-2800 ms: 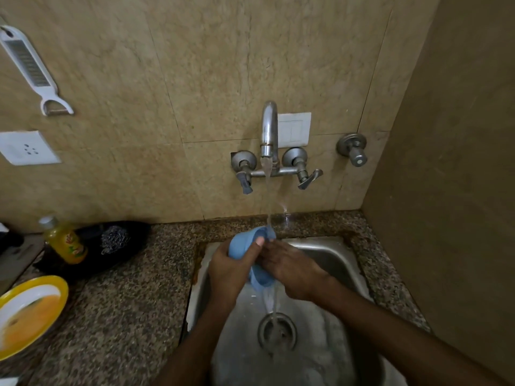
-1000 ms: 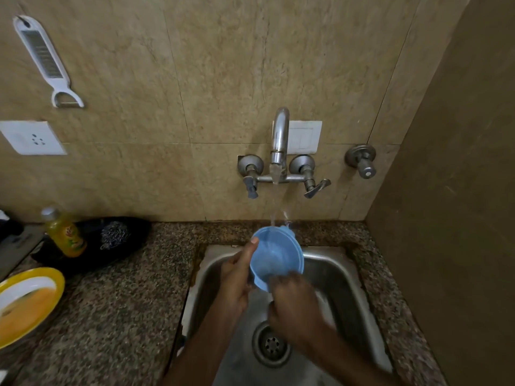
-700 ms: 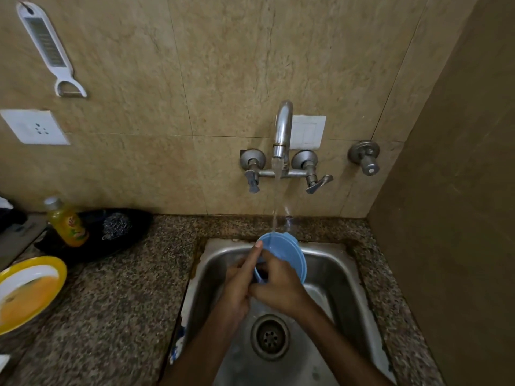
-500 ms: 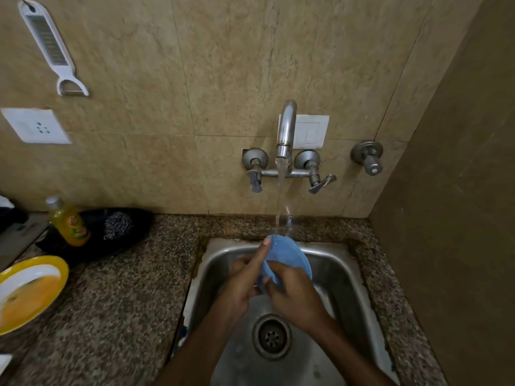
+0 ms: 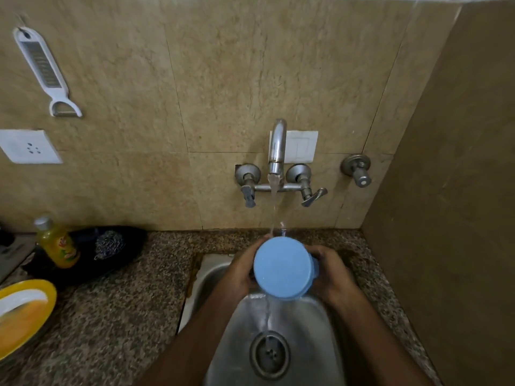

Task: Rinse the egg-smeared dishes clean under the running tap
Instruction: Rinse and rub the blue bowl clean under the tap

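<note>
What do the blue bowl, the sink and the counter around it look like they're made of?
The blue bowl: probably plastic, matte; the colour is flat and even, with a moulded rim round its base. The sink: stainless steel by the look, brushed; grey with soft streaky reflections. The counter: polished granite or a similar stone; dense brown-black speckle with a slight sheen.

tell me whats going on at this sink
A person holds a blue cup with the left hand and right hand on its sides, base toward the camera, under the running tap over the sink. Water drains off it. A yellow plate smeared with egg sits on the counter, not yet rinsed.
</note>
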